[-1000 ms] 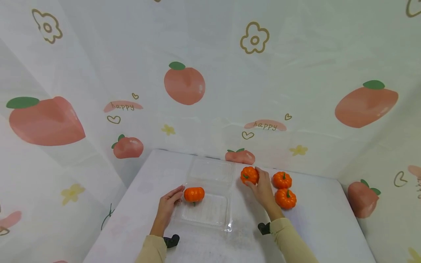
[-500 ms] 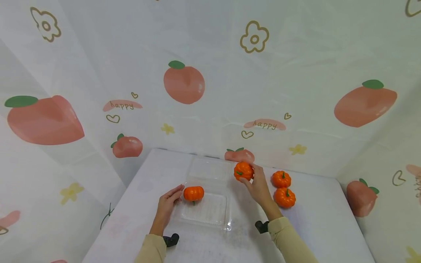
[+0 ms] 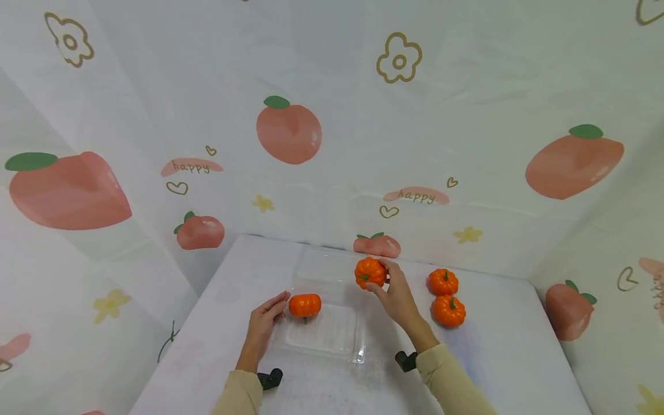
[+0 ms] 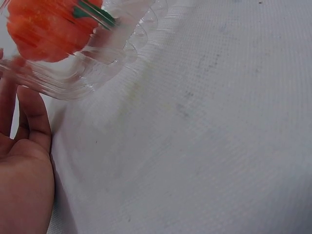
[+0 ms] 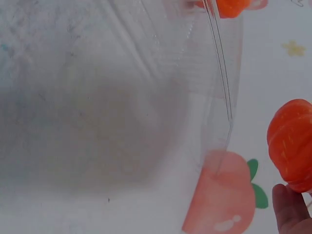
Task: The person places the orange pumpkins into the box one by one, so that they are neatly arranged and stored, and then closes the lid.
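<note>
The right hand [image 3: 396, 294], fingers clamped on a toy pumpkin [image 3: 370, 272], has carried it leftward off the worktop [image 3: 498, 351] to the clear clamshell box's [image 3: 332, 331] one o'clock edge, while the left hand's [image 3: 263, 320] straight fingers touch the box's nine o'clock side beside the pumpkin already inside [image 3: 305, 305], two more pumpkins [image 3: 445, 296] waiting at three o'clock, nothing blocking
</note>
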`<state>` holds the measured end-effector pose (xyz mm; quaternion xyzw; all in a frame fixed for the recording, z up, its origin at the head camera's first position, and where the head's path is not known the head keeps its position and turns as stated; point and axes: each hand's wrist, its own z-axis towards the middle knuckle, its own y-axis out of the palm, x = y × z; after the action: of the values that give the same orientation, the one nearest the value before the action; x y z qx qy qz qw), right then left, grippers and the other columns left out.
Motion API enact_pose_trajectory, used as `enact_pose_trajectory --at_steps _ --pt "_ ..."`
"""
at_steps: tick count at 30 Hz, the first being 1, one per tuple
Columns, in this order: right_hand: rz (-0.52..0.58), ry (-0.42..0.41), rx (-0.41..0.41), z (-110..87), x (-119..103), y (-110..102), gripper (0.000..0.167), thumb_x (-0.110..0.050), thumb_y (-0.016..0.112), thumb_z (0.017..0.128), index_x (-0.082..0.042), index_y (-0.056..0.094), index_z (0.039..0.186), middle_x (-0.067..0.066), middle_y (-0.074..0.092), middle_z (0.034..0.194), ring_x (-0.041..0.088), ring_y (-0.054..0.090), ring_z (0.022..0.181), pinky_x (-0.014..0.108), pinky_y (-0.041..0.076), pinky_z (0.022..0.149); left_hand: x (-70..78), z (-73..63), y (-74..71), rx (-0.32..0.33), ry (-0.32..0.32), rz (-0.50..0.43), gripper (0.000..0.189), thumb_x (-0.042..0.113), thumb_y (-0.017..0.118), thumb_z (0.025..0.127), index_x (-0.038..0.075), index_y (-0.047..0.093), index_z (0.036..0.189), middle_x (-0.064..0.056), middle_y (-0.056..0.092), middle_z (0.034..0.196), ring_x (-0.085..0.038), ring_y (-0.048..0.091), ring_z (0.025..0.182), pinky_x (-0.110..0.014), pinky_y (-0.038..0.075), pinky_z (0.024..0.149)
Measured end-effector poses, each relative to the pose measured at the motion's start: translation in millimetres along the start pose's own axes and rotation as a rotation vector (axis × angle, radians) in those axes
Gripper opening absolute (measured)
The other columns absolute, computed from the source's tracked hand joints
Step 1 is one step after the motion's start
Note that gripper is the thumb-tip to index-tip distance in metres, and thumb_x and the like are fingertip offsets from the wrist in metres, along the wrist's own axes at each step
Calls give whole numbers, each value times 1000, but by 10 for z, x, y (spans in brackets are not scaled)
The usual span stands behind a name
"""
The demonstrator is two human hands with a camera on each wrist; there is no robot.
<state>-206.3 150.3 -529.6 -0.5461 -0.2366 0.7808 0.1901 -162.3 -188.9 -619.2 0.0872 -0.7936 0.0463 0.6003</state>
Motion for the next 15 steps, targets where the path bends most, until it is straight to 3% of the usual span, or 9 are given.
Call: enact_pose_trajectory --at_steps 5,12,15 --pt "-17 -6 -21 -46 -34 78 67 -18 79 88 -7 45 145 11 56 137 24 56 116 46 56 96 10 -2 7 -6 -14 -17 41 26 63 102 11 63 140 -2 64 143 -7 64 97 -16 55 86" --pt "14 -7 -56 -102 -60 191 66 -18 79 89 -8 45 145 9 56 137 24 56 116 49 55 96 -30 -2 5 7 26 0 44 31 65 101 11 64 139 -3 65 142 -8 65 97 -14 54 84" --pt "1 -5 -70 -131 -70 237 67 -19 79 88 -10 45 145 7 56 139 21 55 116 44 55 97 -29 -8 1 8 29 -6 45 32 66 100 10 64 139 -3 66 141 -8 65 95 -14 54 84"
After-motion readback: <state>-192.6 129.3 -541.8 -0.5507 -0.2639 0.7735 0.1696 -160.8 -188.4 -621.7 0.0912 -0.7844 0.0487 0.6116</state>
